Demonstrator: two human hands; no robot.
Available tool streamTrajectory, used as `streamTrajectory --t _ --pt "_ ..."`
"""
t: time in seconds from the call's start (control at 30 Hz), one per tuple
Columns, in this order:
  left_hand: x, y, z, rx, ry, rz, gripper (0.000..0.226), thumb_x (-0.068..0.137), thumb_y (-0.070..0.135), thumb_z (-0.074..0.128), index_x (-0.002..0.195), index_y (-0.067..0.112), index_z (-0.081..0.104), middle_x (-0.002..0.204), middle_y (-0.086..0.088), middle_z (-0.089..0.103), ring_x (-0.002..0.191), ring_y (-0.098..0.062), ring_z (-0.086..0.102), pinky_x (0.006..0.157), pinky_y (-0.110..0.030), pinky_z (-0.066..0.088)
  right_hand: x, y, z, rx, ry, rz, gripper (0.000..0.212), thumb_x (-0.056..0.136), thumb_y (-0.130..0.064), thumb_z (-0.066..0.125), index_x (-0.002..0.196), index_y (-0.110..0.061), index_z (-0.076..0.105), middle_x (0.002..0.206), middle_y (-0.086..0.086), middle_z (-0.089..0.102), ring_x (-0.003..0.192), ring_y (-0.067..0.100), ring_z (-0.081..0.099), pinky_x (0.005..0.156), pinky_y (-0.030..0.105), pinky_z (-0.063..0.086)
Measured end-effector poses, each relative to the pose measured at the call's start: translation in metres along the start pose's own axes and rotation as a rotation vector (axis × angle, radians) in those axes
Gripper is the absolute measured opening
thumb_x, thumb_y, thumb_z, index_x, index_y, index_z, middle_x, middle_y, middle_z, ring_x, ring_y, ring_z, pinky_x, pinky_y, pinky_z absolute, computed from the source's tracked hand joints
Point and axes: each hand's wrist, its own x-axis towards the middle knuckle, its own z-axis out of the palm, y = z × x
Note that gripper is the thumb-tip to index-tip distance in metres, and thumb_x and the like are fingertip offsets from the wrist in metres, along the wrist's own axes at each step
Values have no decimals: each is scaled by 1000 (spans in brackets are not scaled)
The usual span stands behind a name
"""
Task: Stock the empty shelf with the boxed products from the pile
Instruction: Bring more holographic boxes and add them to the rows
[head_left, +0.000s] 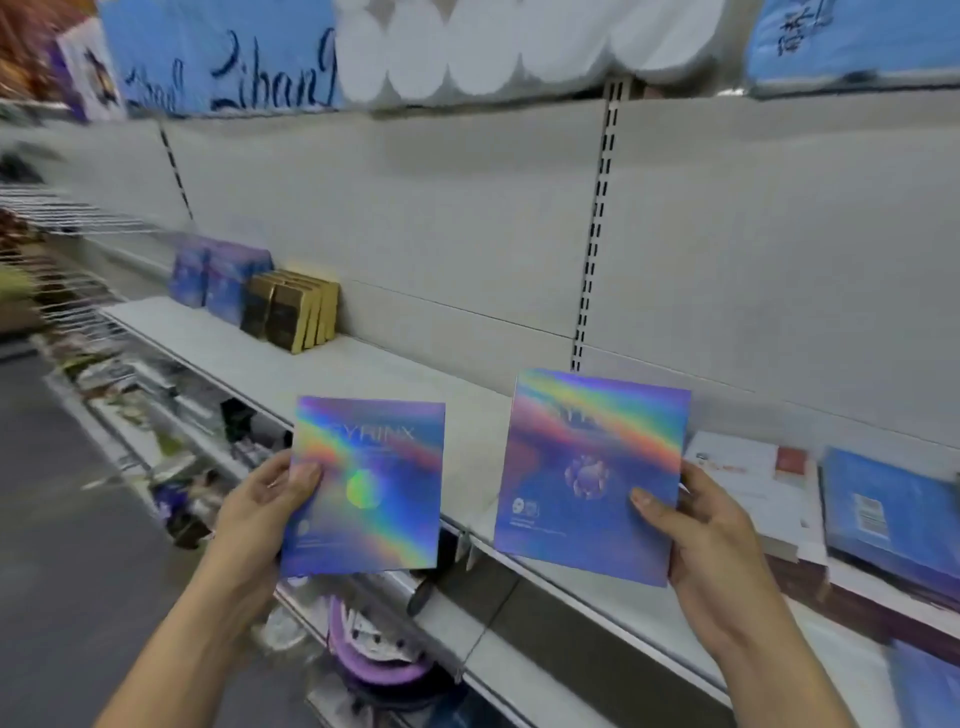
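Observation:
My left hand (265, 512) grips the left edge of a flat holographic blue box (371, 499), held upright in front of the white shelf (363, 374). A second holographic blue box (587, 457) is held up by its lower right edge in my right hand (696, 525), just above the shelf's front edge. At the shelf's left end stand two blue-purple boxes (223, 280) and several gold-and-black boxes (291, 312), upright against the back panel. On the right of the shelf lies the pile: a white box (753, 483) and a blue box (893, 514), flat.
Packs of toilet rolls (519, 47) and blue tissue packs (218, 57) fill the shelf above. Lower shelves hold mixed goods, with a purple round item (374, 660) below my hands. Wire racks (67, 218) run along the left, beside the dark aisle floor (62, 519).

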Motion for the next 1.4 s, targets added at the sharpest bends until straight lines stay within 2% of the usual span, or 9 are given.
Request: streamTrajectory --t 0.1,0.2,0.43,0.57,0.73,0.93,1.07,1.17,1.4 --pt "2 9 -44 -4 101 38 18 97 11 59 108 14 72 96 -4 80 74 -12 75 66 -27 62 10 16 42 -12 -77 33 38 88 6 63 122 -13 66 113 6 76 95 20 75 72 30 62" --pt "13 18 -92 -16 185 56 17 95 17 63 108 17 74 99 -6 79 78 -15 74 71 -31 62 19 34 90 -27 -139 66 36 89 3 64 121 -15 66 111 3 77 94 20 75 74 33 63" --pt "66 37 -222 -1 334 124 19 97 11 60 114 10 69 88 0 79 68 -10 73 61 -24 61 54 95 246 -58 -250 85 33 88 2 66 117 -12 67 109 10 77 102 37 73 95 64 53" --pt "107 51 -306 6 388 108 23 98 12 59 120 8 67 89 1 79 68 -9 73 61 -25 62 72 135 348 -62 -321 139 33 90 5 63 119 -9 65 111 12 76 102 37 72 96 63 52" --pt "161 67 -386 -18 447 121 17 98 13 60 112 13 70 90 0 79 68 -9 73 61 -26 62 95 179 445 -66 -373 183 33 90 4 64 120 -9 65 115 14 75 105 38 71 97 65 51" --pt "244 60 -441 -33 472 131 23 98 13 59 120 11 67 93 1 79 72 -9 73 62 -24 61 145 220 522 -46 -371 222 34 88 3 65 119 -10 66 115 13 75 106 37 72 96 62 52" --pt "303 48 -461 24 477 101 25 92 22 66 116 16 70 101 -6 77 73 -11 72 63 -26 61 195 252 570 -30 -386 217 34 88 4 64 118 -12 65 112 11 76 98 30 75 76 43 62" --pt "347 51 -478 6 498 75 33 83 31 72 112 17 72 108 -9 77 79 -17 74 68 -32 62 235 270 609 16 -405 228 35 85 -1 69 116 -18 67 113 8 76 100 29 75 82 47 60" --pt "450 69 -526 53 529 88 21 94 18 64 113 13 70 99 -6 79 73 -14 74 63 -28 62 309 301 691 47 -372 260 34 86 4 66 117 -11 65 108 9 77 94 27 76 68 35 61"
